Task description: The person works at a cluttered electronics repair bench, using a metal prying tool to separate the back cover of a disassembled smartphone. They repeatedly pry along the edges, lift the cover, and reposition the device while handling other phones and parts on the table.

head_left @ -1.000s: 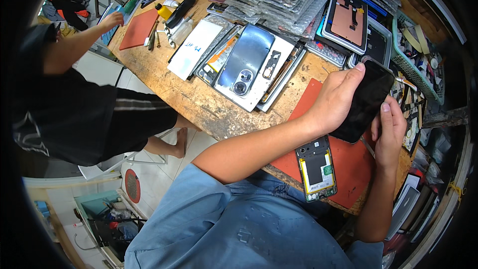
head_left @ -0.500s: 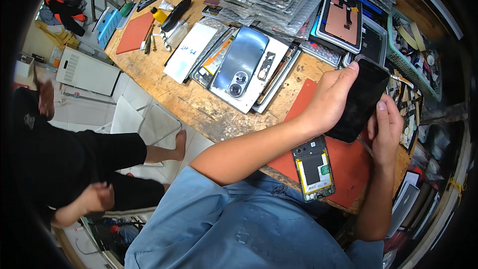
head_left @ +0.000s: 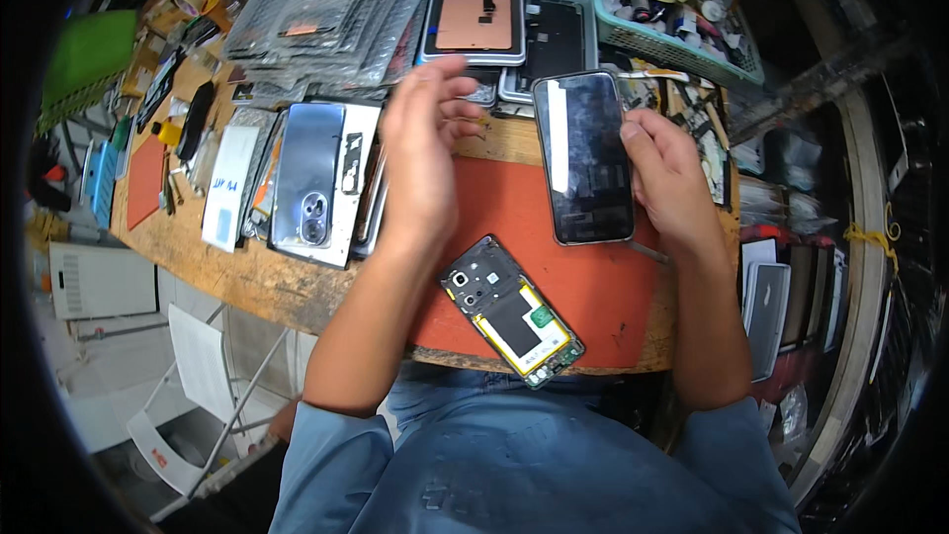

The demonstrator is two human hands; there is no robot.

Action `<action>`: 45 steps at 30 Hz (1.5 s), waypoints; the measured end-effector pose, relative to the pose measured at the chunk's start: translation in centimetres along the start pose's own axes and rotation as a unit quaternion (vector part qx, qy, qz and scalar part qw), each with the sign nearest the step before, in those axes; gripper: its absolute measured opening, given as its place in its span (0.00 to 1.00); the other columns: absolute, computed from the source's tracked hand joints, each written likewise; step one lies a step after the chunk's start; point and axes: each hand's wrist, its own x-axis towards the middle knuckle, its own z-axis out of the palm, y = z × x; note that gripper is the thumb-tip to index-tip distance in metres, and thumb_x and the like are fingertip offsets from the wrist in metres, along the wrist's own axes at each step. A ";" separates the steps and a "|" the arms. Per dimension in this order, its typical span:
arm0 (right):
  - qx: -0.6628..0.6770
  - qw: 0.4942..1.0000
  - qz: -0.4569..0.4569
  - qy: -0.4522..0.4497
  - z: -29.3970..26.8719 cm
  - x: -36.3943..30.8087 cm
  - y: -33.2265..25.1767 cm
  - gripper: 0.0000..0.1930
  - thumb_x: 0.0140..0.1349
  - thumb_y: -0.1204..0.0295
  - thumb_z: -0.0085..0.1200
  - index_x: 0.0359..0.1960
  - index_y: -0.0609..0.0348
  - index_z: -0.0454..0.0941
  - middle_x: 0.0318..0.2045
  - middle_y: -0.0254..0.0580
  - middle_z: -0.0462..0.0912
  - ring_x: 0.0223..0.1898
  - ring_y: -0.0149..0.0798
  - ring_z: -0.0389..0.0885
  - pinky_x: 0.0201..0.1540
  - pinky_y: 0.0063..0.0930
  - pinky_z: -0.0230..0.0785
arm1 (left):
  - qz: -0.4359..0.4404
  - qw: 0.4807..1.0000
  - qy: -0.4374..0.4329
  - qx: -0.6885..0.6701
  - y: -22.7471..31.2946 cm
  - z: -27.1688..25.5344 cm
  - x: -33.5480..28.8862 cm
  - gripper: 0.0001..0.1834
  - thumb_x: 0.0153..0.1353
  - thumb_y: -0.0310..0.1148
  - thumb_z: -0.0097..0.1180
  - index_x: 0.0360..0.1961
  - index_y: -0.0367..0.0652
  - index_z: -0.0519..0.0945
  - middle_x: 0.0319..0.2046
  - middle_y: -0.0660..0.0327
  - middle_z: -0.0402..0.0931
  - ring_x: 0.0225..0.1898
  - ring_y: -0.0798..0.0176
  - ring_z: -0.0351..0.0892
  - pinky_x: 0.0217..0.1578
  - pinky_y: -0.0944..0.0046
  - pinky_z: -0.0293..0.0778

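Note:
A dark-screened smartphone (head_left: 593, 163) is tilted up over the orange-red mat (head_left: 494, 193), with a pale reflection along its left side. My right hand (head_left: 667, 163) grips it by its right edge, thumb at the front. To the left of it, my left hand (head_left: 425, 153) is raised with fingers apart and holds nothing. On the mat's near edge lies an opened phone (head_left: 512, 311), its battery and circuit parts exposed, slanting over the table's front edge. A blue-grey phone (head_left: 308, 173) with round camera rings rests on a white box left of my left hand.
Stacked bubble-wrapped panels (head_left: 306, 15) stand at the back left. Behind the mat, a copper-coloured phone part (head_left: 479, 5) lies in a tray. A green basket (head_left: 682, 49) with tape rolls and small parts sits at the back right. A folding chair (head_left: 203, 356) stands left.
My view has turned to the right. My left hand has let go of the smartphone and moved left, its fingers spreading. The right hand keeps hold of it.

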 end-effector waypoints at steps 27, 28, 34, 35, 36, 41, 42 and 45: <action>-0.249 0.891 -0.379 0.023 4.2 -4.2 -1.1 0.06 0.77 0.79 0.57 0.51 0.66 0.80 0.36 0.49 0.87 0.33 0.41 0.88 0.38 0.37 0.81 | 0.224 0.962 0.047 0.151 2.6 -6.5 -11.7 0.08 0.79 0.28 0.55 0.47 0.34 0.84 0.36 0.62 0.81 0.37 0.70 0.78 0.41 0.68 0.73; -0.251 0.897 -0.364 -0.006 4.7 -4.5 -1.0 0.06 0.76 0.79 0.59 0.50 0.66 0.80 0.36 0.51 0.87 0.34 0.45 0.89 0.39 0.40 0.82 | 0.204 0.957 0.049 0.198 1.9 -7.5 -13.4 0.07 0.78 0.26 0.56 0.46 0.34 0.84 0.36 0.61 0.81 0.37 0.69 0.78 0.41 0.67 0.73; -0.311 0.854 -0.409 -0.078 5.8 -4.7 -0.5 0.10 0.66 0.86 0.63 0.47 0.66 0.79 0.35 0.45 0.88 0.35 0.39 0.93 0.38 0.31 0.84 | 0.203 0.914 0.068 0.346 -1.5 -11.6 -17.4 0.04 0.74 0.22 0.59 0.43 0.34 0.85 0.35 0.56 0.81 0.34 0.64 0.80 0.38 0.65 0.74; -0.279 0.864 -0.411 -0.077 6.1 -5.2 -0.8 0.11 0.66 0.86 0.63 0.48 0.66 0.79 0.35 0.45 0.88 0.36 0.39 0.94 0.38 0.31 0.84 | 0.205 0.911 0.075 0.350 -1.7 -11.7 -17.5 0.04 0.73 0.22 0.60 0.42 0.34 0.85 0.34 0.56 0.81 0.34 0.63 0.80 0.37 0.65 0.74; -0.275 0.871 -0.391 -0.114 6.2 -5.8 -1.4 0.12 0.65 0.86 0.64 0.49 0.68 0.80 0.37 0.46 0.88 0.39 0.40 0.95 0.39 0.30 0.85 | 0.211 0.906 0.081 0.358 -1.8 -11.5 -17.4 0.04 0.73 0.22 0.60 0.42 0.34 0.86 0.34 0.56 0.81 0.33 0.64 0.80 0.37 0.64 0.74; -0.245 0.879 -0.367 -0.183 7.2 -6.0 -0.3 0.12 0.66 0.83 0.61 0.50 0.62 0.77 0.34 0.50 0.87 0.35 0.54 0.91 0.36 0.44 0.82 | 0.201 0.901 0.116 0.367 -2.1 -11.0 -16.8 0.04 0.73 0.22 0.60 0.42 0.34 0.86 0.32 0.57 0.81 0.32 0.64 0.80 0.35 0.64 0.74; -0.242 0.882 -0.358 -0.189 7.1 -5.9 -0.1 0.12 0.67 0.83 0.60 0.50 0.62 0.77 0.35 0.50 0.87 0.35 0.54 0.91 0.36 0.44 0.81 | 0.191 0.904 0.115 0.363 -2.0 -11.1 -16.8 0.04 0.73 0.22 0.60 0.42 0.34 0.86 0.32 0.57 0.81 0.31 0.65 0.79 0.35 0.64 0.74; -0.236 0.890 -0.337 -0.197 7.1 -5.8 0.2 0.11 0.67 0.84 0.60 0.49 0.62 0.77 0.35 0.50 0.87 0.35 0.54 0.90 0.35 0.45 0.81 | 0.172 0.913 0.118 0.350 -1.9 -11.4 -16.8 0.04 0.73 0.22 0.60 0.42 0.34 0.86 0.32 0.58 0.81 0.30 0.65 0.79 0.34 0.65 0.73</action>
